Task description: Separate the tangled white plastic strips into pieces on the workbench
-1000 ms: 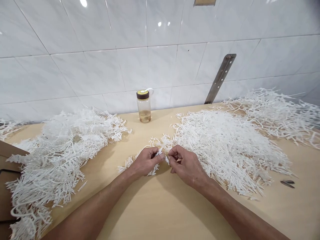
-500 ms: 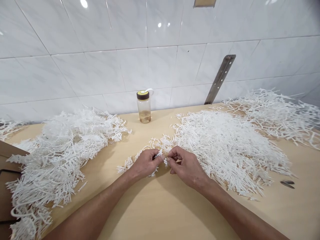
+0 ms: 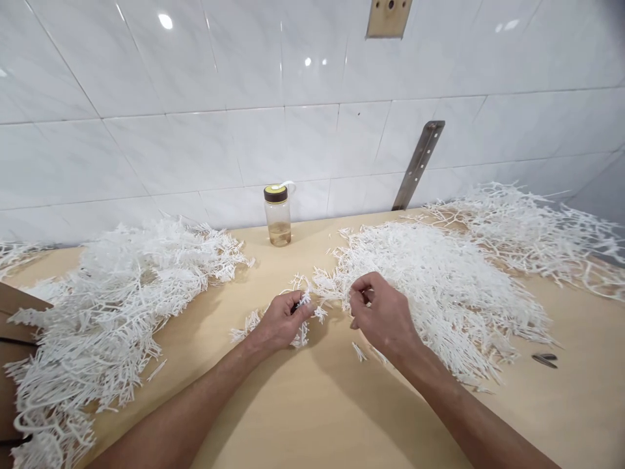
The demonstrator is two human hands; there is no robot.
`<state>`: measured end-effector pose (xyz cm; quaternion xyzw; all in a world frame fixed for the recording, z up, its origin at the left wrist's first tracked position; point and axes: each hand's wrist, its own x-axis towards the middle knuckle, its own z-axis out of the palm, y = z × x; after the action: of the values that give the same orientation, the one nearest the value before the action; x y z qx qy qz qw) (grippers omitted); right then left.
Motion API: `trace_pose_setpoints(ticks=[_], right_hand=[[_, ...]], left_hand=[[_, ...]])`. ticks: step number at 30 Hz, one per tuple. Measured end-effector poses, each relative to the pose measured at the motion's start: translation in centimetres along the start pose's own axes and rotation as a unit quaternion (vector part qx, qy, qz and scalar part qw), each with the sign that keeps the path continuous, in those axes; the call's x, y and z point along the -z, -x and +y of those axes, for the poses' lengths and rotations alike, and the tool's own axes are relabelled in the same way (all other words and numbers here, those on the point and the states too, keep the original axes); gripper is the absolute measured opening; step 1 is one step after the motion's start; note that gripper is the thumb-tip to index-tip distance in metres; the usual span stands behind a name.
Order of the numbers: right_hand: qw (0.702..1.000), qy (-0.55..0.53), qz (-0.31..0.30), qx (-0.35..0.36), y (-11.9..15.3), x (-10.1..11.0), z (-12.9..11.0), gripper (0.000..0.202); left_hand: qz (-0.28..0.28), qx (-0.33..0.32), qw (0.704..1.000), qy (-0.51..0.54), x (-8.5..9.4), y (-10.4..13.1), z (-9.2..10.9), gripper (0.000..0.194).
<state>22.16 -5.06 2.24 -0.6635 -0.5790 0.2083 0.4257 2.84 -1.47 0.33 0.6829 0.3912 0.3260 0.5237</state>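
My left hand (image 3: pixel 286 319) is closed on a white branching plastic-looking strand (image 3: pixel 301 333), whose frayed tips stick out above and below the fingers. My right hand (image 3: pixel 378 309) hovers to the right, its thumb and fingertips pinched together beside the large heap of white pieces (image 3: pixel 430 280). Whatever lies in that pinch is too small to make out. A few loose white bits (image 3: pixel 360 352) are on the table just below the right hand. More white branching scraps (image 3: pixel 250 324) lie to the left of my left hand.
A tangled white heap (image 3: pixel 127 299) covers the table's left side, beside a brown box (image 3: pixel 18 365). A bottle (image 3: pixel 278 218) stands near the tiled wall. A metal bracket (image 3: pixel 418 166) leans there. Small metal snips (image 3: pixel 545 360) and another white pile (image 3: pixel 532 225) are at right.
My right hand has pulled away to the right from my left hand, which still grips the strand. Loose white bits now show below the right hand. The camera view has tilted up slightly.
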Motion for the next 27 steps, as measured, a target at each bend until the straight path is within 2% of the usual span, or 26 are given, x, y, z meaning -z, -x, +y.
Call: trace_pose_setpoints(ticks=[5,7,9,11,14,17,19,22,27], right_hand=[[0.979,0.111,0.145,0.096,-2.2,3.1,1.4,0.009],[0.963,0.175,0.17,0.115,-2.7,3.8,2.1,0.009],[0.96,0.183,0.171,0.123,-2.6,3.9,2.1,0.012],[0.976,0.126,0.125,0.124,-1.9,3.3,1.2,0.016],[0.994,0.043,-0.03,0.093,-0.3,1.8,-0.6,0.026],[0.986,-0.003,-0.163,0.035,0.8,0.1,-1.2,0.033],[0.976,-0.035,-0.216,-0.007,1.0,-0.7,-0.9,0.031],[0.971,-0.053,-0.232,-0.018,0.9,-1.2,-0.2,0.022],[0.98,-0.011,-0.195,0.04,0.8,-1.2,0.1,0.018]], left_hand=[[-0.013,0.008,1.0,-0.005,0.2,0.0,-0.1,0.04],[-0.013,0.011,1.0,-0.017,0.2,0.1,0.0,0.036],[-0.008,0.016,0.999,-0.033,0.1,0.2,0.0,0.032],[-0.003,0.016,0.999,-0.045,-0.2,0.3,0.0,0.028],[0.02,0.001,0.997,-0.073,-0.5,0.3,0.0,0.024],[0.052,-0.027,0.99,-0.132,-0.9,0.4,-0.1,0.023],[0.058,-0.043,0.983,-0.169,-1.0,0.5,-0.2,0.023],[0.063,-0.047,0.977,-0.197,-1.1,0.5,-0.1,0.022],[0.061,-0.031,0.978,-0.194,-1.0,0.5,0.2,0.026]])
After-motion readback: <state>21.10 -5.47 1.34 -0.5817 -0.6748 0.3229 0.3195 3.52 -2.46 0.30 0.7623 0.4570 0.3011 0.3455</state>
